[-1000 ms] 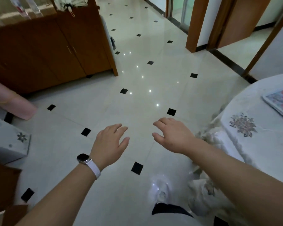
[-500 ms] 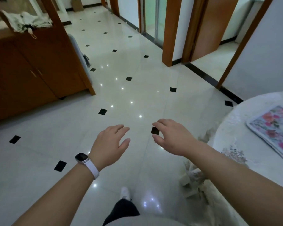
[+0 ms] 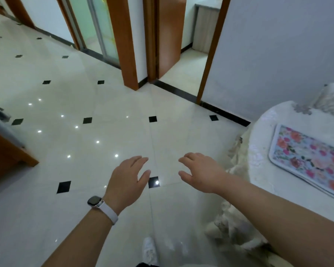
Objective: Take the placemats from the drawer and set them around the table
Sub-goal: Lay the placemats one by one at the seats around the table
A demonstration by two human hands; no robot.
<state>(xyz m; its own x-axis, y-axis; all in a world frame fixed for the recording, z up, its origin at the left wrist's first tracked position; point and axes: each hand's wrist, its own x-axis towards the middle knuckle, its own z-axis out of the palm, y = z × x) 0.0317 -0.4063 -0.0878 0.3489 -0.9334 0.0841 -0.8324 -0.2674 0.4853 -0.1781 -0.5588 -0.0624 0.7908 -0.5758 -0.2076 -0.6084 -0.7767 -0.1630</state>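
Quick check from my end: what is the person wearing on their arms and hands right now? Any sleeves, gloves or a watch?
Both forearms are bare, with no sleeves in view and no gloves. The left hand has a smartwatch at the wrist: dark rounded-square face on a white band. The right hand and its wrist carry nothing: no watch, band or ring shows.

A stack of placemats (image 3: 305, 158) is laid on the table (image 3: 262, 151) at the right. The left hand (image 3: 126, 182) and right hand (image 3: 201, 172) are held side by side above the floor (image 3: 104, 105), left of the table. A doorway (image 3: 183, 74) is seen beyond them, a cabinet (image 3: 6, 153) at the far left.
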